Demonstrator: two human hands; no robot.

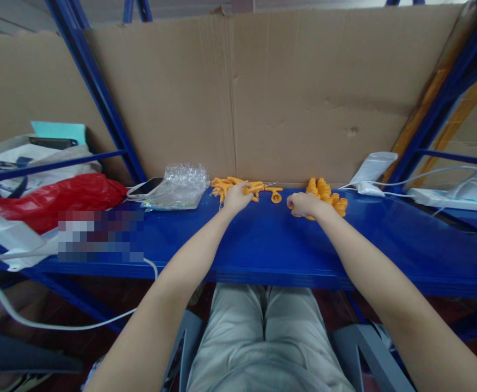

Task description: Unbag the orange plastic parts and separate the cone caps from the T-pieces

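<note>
My left hand (238,199) is at the pile of thin orange plastic pieces (222,187), its fingers closed on one orange piece (246,190). Thin metal-looking bits stick out of this pile. Between my hands lie an orange stick-like part (271,189) and a round orange ring with a dark centre (276,197). My right hand (302,205) is beside a cluster of orange cup-shaped parts (323,190), fingers curled together. Whatever is in those fingers is mostly hidden; orange shows just beneath them.
A clear plastic bag (183,188) and a phone (146,188) lie left on the blue shelf (262,245). Farther left are a red bag (70,196) and white cables. A power strip (454,198) stands right. Cardboard (303,98) backs the shelf; blue posts (99,98) flank it.
</note>
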